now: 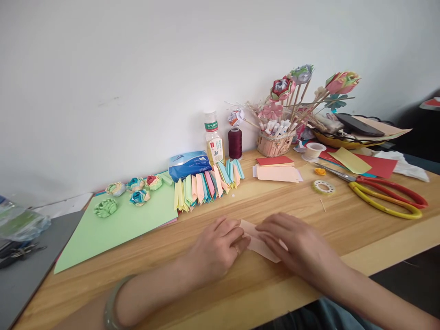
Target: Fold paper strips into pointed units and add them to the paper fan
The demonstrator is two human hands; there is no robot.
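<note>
I have both hands at the small pale pink paper piece [263, 250], which lies low over the wooden tabletop [192, 233], near its front edge. The left hand [218, 247] is partly closed, its curled fingers and thumb holding the paper's left end. The right hand [299, 240] is loosely bent over the other end, fingers together; I cannot tell whether it pinches the paper or only presses it.

To work this well, I'd steady the left end lightly, line up the edges before pressing, and run a right fingertip along any crease with even pressure; squeezing hard could buckle such thin stock.

Beyond the hands stand the folded multicoloured paper pieces [192, 190], in a tight row. The stacked pale pink paper strips [277, 173] lie farther back, and the red-and-yellow-handled scissors [347, 177] are off to the right.
</note>
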